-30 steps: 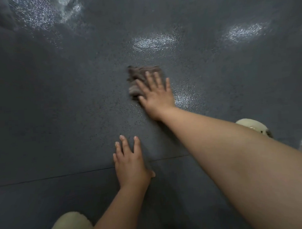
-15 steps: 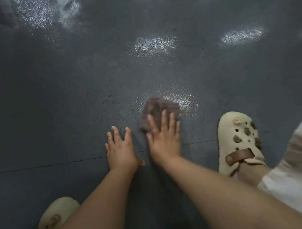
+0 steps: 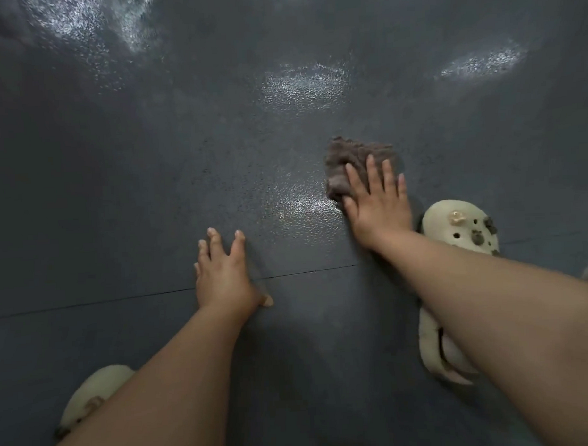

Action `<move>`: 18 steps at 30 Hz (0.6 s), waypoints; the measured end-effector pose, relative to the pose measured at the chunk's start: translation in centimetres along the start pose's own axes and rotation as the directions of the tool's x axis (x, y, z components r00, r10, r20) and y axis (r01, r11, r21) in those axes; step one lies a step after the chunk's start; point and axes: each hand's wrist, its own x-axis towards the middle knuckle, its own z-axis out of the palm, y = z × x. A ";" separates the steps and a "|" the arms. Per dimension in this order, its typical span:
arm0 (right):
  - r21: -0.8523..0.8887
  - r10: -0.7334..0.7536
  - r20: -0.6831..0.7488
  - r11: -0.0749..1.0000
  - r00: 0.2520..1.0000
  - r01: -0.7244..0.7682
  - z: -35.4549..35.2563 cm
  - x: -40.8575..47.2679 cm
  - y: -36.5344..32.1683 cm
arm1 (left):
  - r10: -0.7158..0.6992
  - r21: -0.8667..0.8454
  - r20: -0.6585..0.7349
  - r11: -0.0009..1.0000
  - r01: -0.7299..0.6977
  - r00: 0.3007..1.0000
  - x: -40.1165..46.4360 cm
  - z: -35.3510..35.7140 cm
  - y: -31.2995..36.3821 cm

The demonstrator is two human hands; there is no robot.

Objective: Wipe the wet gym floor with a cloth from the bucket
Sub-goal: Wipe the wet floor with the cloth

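Fingers of left hand straight and slightly spread, flat on dark grey floor, palm down across a thin seam line, thumb out to the right, holding nothing. Near left corner: pale cream clog, partly hidden by left forearm. Just right of left hand, a wet, glossy patch on pebbled floor surface, between the two hands. Further right, right hand pressed flat on brownish-grey cloth, fingers straight and a little fanned, lying over the near half of the cloth, not curled round it; thumb along the cloth's left near edge. Cloth bunched and flat on floor, far part free beyond the fingertips, right of centre, farther away than left hand. Just right of and nearer than right hand, second cream clog with small charms on its top, close to the wrist, heel end crossed by right forearm. Far across the floor, three more bright wet sheens: far left, centre, far right.
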 end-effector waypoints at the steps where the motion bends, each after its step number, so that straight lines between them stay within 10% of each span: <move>1: 0.025 0.025 0.010 0.999 1.000 -0.026 -0.1 -0.1 -0.3 | -0.003 0.001 -0.002 1.000 0.003 1.000 0.0 0.0 0.0; 11: 0.199 0.018 -0.053 0.980 0.998 -0.007 6.8 -16.4 -7.1 | -0.031 0.011 0.009 0.999 0.031 0.999 -0.2 -0.1 0.5; 18: 0.219 0.193 -0.054 0.960 0.980 -0.177 5.1 -10.6 -6.3 | -0.069 0.016 0.038 0.998 0.068 0.997 0.3 -0.2 1.3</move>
